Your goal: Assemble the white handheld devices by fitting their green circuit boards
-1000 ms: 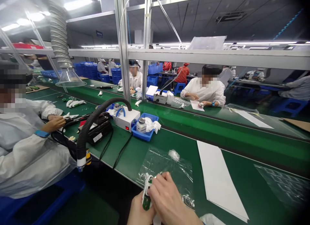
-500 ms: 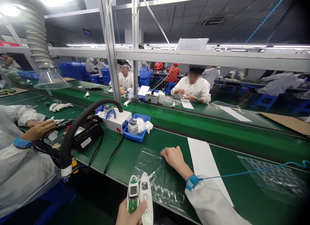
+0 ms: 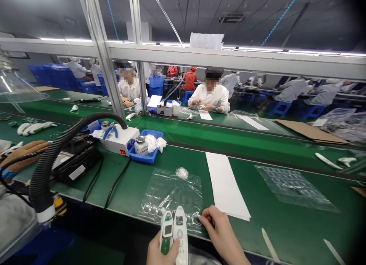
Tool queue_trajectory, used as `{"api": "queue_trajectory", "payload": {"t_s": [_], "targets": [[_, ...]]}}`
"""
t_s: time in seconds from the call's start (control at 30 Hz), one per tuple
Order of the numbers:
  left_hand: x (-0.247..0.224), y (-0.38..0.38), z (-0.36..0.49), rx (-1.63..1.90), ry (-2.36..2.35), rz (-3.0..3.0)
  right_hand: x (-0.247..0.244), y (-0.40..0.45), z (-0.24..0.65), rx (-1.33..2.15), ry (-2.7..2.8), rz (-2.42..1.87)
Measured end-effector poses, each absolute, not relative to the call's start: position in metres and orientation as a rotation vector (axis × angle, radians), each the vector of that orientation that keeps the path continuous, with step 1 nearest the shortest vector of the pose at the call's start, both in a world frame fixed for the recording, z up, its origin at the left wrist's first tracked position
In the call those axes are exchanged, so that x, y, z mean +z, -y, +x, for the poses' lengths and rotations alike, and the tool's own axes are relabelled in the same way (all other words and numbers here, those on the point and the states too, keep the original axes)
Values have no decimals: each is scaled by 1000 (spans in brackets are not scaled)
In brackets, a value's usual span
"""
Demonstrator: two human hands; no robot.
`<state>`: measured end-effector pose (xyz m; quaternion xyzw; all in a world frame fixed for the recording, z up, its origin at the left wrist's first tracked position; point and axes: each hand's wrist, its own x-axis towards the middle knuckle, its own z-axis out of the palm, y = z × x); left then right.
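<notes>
My left hand (image 3: 163,250), low in the centre, is closed around two white device halves side by side. One half (image 3: 166,231) shows a green circuit board with a small dark screen; the other is a white cover (image 3: 180,234) with a window and round holes. To their right, my right hand (image 3: 216,224) is at the edge of a clear plastic sheet (image 3: 174,189), thumb and forefinger close together; anything between them is too small to make out. A small crumpled clear clump (image 3: 182,173) lies at the sheet's far edge.
White paper strips (image 3: 227,185) and another clear sheet (image 3: 296,187) lie rightward on the green bench. A blue tray (image 3: 145,157) with a bottle, a white box (image 3: 118,141) and a black hose (image 3: 42,173) stand left. A neighbour's hand (image 3: 24,154) is at far left.
My right hand has come back from the far edge of the clear sheet to its near right edge. The clump now lies uncovered. The view has turned rightward.
</notes>
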<state>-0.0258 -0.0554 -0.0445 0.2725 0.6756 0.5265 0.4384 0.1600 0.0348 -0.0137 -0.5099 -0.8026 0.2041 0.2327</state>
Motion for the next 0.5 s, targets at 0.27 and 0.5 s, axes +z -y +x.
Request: {"api": "queue_trajectory", "payload": {"t_s": [0.27,0.5], "targets": [[-54,48,-16,1276,-1799,862,-29,-31,153,462,2175,-1354],[-52,48,-16,1261,-1792,870,-25,-15,146,439,2056,-1254]]}}
